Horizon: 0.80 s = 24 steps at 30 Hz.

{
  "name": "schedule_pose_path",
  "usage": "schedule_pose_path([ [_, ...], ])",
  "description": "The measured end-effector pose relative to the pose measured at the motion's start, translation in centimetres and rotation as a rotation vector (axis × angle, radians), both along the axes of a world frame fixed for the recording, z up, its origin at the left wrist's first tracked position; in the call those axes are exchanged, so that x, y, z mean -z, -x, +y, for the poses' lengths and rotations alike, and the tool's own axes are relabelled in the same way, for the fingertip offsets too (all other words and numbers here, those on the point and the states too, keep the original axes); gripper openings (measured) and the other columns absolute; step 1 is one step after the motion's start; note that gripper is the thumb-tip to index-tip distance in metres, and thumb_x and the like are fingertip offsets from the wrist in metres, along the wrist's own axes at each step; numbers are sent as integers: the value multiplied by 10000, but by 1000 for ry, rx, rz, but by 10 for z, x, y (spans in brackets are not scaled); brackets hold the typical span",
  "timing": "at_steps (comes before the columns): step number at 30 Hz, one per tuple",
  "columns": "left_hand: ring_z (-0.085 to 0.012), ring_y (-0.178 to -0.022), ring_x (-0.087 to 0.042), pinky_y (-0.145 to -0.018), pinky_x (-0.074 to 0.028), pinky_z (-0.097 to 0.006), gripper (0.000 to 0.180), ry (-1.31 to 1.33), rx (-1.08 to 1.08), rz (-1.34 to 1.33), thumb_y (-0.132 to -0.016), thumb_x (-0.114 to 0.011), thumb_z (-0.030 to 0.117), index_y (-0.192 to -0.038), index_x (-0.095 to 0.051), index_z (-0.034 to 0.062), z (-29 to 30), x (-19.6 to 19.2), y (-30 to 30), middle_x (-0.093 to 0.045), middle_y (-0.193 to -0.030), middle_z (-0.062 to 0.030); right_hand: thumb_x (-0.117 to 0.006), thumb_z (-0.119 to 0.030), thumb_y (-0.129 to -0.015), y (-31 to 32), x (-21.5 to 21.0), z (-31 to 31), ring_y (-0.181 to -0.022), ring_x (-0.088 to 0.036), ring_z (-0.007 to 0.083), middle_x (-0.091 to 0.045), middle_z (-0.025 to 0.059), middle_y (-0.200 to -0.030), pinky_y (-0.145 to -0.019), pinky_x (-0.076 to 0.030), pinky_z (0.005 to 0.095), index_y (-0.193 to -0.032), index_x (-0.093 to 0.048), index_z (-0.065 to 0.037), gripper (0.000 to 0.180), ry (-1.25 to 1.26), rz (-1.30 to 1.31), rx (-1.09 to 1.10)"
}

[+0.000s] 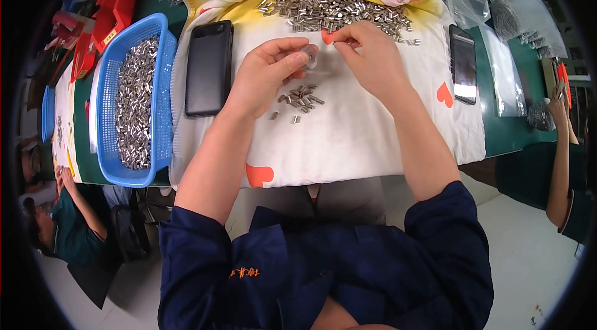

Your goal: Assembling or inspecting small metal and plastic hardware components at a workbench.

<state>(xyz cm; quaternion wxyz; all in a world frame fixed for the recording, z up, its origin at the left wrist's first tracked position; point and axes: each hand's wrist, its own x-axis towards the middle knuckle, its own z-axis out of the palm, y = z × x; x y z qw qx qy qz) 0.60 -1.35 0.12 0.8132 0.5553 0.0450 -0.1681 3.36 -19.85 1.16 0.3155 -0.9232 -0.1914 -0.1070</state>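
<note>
The left hand [264, 75] pinches a small round silvery piece [309, 56] between thumb and forefinger, above the white cloth [348, 131]. The right hand [367, 53] has its fingertips closed just beside it; whether they grip anything I cannot tell. The short shiny metal sleeves [301, 99], lying nearer in a little cluster, look light, stiff and slippery, likely best nipped across their sides.

We cannot tell what small round thing [309, 55] the left hand [264, 75] pinches, its fingers covering most of it, nor whether the right hand [367, 56] holds a metal piece, and the co-worker's arm [559, 150] is cut off.
</note>
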Motion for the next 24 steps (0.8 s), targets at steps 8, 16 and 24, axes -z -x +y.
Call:
schedule_pose_path([
  [8, -92, -762, -567, -670, -467, -192, 247, -8, 24, -64, -757, -610, 27, -995, -563, -18, -3, 3, -1, -601, -890, -61, -572, -70, -702, 16, -9, 10, -645, -567, 169, -585, 75, -723, -603, -454, 283, -774, -588, -18, 90, -409, 216, -203],
  [16, -108, -754, -581, -669, -475, -188, 244, -121, -1, -121, -752, -606, -4, -986, -555, -50, -7, 3, 2, -604, -876, -93, -573, -44, -676, 20, -4, 14, -625, -561, 243, -589, 101, -709, -582, -452, 316, -724, -582, -17, 56, -174, -55, -204],
  [24, -108, -760, -580, -669, -471, -194, 263, -84, 17, -62, -746, -618, 10, -991, -549, -57, -4, -2, 2, -607, -867, -102, -590, -74, -711, 16, -8, 6, -636, -576, 186, -604, 83, -714, -581, -454, 277, -761, -605, -25, 72, -374, 266, -199],
])
